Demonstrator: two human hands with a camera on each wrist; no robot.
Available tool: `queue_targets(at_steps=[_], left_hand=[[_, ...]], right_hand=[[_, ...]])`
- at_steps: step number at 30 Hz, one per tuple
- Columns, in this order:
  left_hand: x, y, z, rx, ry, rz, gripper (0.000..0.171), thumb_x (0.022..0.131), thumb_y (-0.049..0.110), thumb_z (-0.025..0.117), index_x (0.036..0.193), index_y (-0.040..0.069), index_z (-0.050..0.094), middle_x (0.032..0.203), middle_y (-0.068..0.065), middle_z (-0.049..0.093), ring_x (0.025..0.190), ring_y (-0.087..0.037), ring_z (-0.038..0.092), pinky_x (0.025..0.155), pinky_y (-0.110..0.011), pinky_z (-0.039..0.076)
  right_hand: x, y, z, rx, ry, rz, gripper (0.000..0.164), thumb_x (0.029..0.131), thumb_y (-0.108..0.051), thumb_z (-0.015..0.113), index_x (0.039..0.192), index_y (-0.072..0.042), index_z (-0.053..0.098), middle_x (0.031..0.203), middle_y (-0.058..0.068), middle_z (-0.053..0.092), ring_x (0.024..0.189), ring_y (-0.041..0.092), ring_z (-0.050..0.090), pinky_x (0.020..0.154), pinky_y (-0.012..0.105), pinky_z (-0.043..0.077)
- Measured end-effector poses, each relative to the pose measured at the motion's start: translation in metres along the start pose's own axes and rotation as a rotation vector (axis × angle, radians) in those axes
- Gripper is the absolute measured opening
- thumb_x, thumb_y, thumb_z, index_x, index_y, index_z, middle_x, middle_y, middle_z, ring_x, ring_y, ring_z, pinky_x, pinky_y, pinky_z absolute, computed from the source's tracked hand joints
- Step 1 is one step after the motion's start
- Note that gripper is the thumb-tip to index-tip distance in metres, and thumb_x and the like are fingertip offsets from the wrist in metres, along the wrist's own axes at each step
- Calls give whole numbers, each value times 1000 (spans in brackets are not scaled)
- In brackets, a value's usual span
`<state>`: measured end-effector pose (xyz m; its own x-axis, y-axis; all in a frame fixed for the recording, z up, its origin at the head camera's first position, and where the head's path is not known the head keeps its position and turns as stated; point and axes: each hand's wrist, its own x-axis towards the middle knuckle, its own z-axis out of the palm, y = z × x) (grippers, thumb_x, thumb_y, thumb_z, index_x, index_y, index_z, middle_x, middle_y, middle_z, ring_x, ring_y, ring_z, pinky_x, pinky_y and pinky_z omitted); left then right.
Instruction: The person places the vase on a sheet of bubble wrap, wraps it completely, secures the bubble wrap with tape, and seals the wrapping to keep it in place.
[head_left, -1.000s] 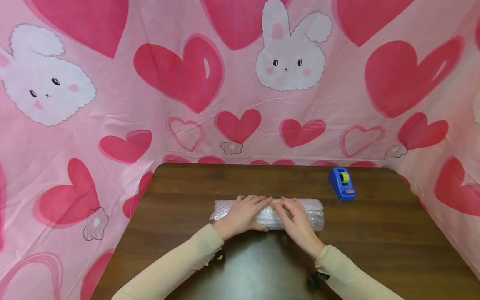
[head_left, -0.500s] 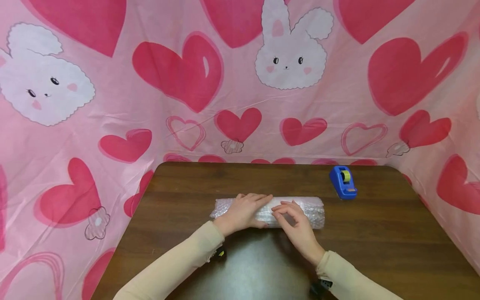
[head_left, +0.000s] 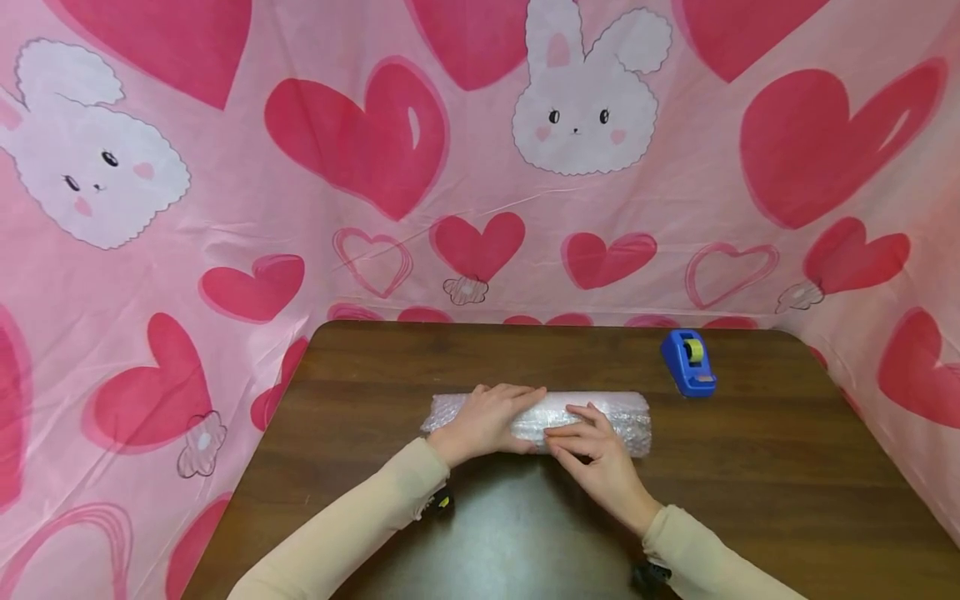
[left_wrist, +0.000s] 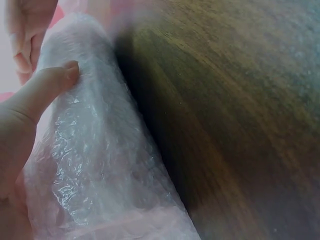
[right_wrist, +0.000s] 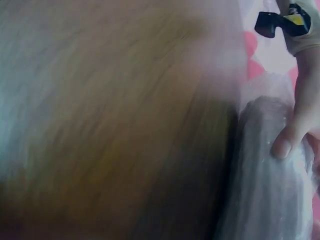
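A bundle of bubble wrap (head_left: 558, 408), rolled into a long cylinder, lies crosswise on the table in the head view. My left hand (head_left: 487, 423) holds it left of its middle, thumb on the near side and fingers over the top. In the left wrist view the thumb (left_wrist: 47, 87) presses the clear, bumpy plastic of the wrap (left_wrist: 100, 150). My right hand (head_left: 603, 462) touches the roll's near side right of the middle, its fingers loosely bent and the thumb close to the forefinger. What the wrap contains is hidden.
A blue tape dispenser (head_left: 688, 364) with a yellowish roll stands at the table's back right. The brown wooden table (head_left: 360, 358) is bordered by a pink cloth (head_left: 480, 192) with hearts and rabbits behind and at the sides.
My right hand has come down from the top of the roll toward its near side, slightly away from the left fingers. The left hand keeps its hold, and the roll stays in place.
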<state>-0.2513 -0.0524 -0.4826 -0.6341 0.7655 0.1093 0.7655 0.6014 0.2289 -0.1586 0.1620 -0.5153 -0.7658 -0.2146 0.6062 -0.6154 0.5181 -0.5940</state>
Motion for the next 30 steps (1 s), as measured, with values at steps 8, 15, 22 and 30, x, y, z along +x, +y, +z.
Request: queue_targets(at_steps=[8,15,22,30], left_hand=[[1,-1,0,-21,17,2,88,82,55,84,155,17,51,149,-3,60,131,-22,59,94,-47,50],[0,-1,0,-19,19,5,89,82,56,84,156,18,50,150,-3,59,132,-22,58,94,-46,48],[2,1,1,-24,22,10,89,83,56,83,156,18,50,150,-4,59,132,-22,58,94,-47,48],[2,0,0,-29,10,-1,88,84,55,83,157,18,49,149,-3,59,133,-23,58,98,-53,49]], right_hand=[[3,17,-3,-88,-51,-192,31,73,3,88,101,-10,84,110,-2,78,123,36,54,118,32,22],[2,20,-7,-137,-104,-214,38,71,1,90,106,-12,84,115,-3,77,126,35,53,119,31,23],[-2,19,-14,-179,-147,-226,45,73,0,89,115,-13,81,123,-3,76,131,38,54,125,37,16],[-5,24,-19,-206,-207,-312,50,75,1,87,123,-11,78,129,0,73,137,39,50,127,44,12]])
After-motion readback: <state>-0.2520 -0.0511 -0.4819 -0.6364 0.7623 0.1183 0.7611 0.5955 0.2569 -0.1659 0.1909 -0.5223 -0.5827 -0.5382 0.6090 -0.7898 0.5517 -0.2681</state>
